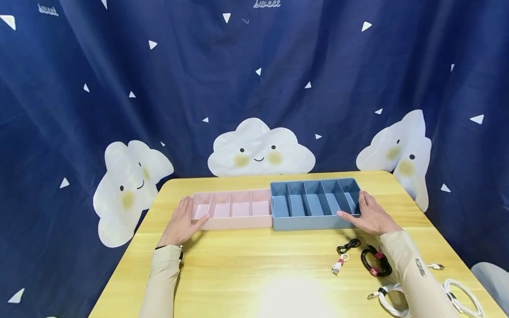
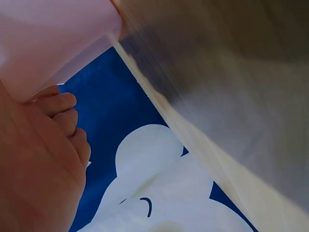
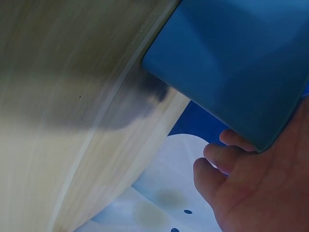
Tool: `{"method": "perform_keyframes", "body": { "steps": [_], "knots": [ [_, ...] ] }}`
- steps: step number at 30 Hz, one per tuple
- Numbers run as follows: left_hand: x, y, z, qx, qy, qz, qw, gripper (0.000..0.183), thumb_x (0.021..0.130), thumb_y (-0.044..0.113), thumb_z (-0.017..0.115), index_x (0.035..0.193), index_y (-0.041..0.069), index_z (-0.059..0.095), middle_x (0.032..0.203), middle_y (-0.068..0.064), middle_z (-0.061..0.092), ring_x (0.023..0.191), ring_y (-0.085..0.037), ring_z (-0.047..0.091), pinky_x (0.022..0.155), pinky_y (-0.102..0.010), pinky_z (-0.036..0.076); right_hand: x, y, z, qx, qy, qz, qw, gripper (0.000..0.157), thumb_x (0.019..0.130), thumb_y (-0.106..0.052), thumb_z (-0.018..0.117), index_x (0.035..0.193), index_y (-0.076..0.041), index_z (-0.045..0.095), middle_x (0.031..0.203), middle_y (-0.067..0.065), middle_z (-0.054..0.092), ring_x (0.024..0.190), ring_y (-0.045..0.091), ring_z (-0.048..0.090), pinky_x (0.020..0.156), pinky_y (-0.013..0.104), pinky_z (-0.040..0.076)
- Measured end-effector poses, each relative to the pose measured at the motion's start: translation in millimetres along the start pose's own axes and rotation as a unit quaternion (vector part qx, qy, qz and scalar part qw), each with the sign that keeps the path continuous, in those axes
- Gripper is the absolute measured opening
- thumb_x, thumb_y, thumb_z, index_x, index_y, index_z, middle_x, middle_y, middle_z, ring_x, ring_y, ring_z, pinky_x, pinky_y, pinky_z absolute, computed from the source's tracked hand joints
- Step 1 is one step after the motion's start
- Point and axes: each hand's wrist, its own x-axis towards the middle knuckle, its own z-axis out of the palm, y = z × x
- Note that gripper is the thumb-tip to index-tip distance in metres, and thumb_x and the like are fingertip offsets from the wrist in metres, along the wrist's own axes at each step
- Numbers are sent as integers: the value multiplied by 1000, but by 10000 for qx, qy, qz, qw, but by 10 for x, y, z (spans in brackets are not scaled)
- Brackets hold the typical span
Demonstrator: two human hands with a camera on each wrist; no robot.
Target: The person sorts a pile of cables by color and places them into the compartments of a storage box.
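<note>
A pink divided tray (image 1: 238, 224) and a blue divided tray (image 1: 310, 223) stand end to end at the back of a yellow wooden table (image 1: 254, 269); their compartments look empty. My left hand (image 1: 182, 221) lies flat against the pink tray's left end, thumb along its front wall. My right hand (image 1: 370, 215) rests against the blue tray's right end, thumb along its front. In the left wrist view the fingers (image 2: 65, 113) lie beside the pink tray (image 2: 48, 38). In the right wrist view the fingers (image 3: 217, 159) touch the blue tray (image 3: 231, 63) at its corner.
Coiled cables lie at the front right: a small black one (image 1: 348, 245), a white one with a red tie (image 1: 339, 264), a thicker black one (image 1: 375, 261) and white ones (image 1: 387, 298) partly under my right sleeve. A navy cloud-print curtain (image 1: 260, 148) hangs behind.
</note>
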Motion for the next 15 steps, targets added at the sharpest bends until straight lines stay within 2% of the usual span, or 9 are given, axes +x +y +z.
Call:
{"method": "perform_keyframes", "body": {
  "steps": [7,15],
  "knots": [
    [18,23,-3,67,13,17,10000,105,90,72,46,154,-7,18,163,-26,17,152,-42,15,122,-61,17,-33,11,-7,58,-26,4,10000,120,88,-74,46,150,17,-3,157,42,2,144,60,8,115,70,18],
    [29,4,-6,102,171,0,9998,104,90,71,47,153,-7,22,161,-26,22,151,-43,18,121,-63,17,7,-5,-38,-22,89,-63,9999,119,88,-74,48,150,18,4,156,42,6,143,62,7,115,71,15]
  ]
}}
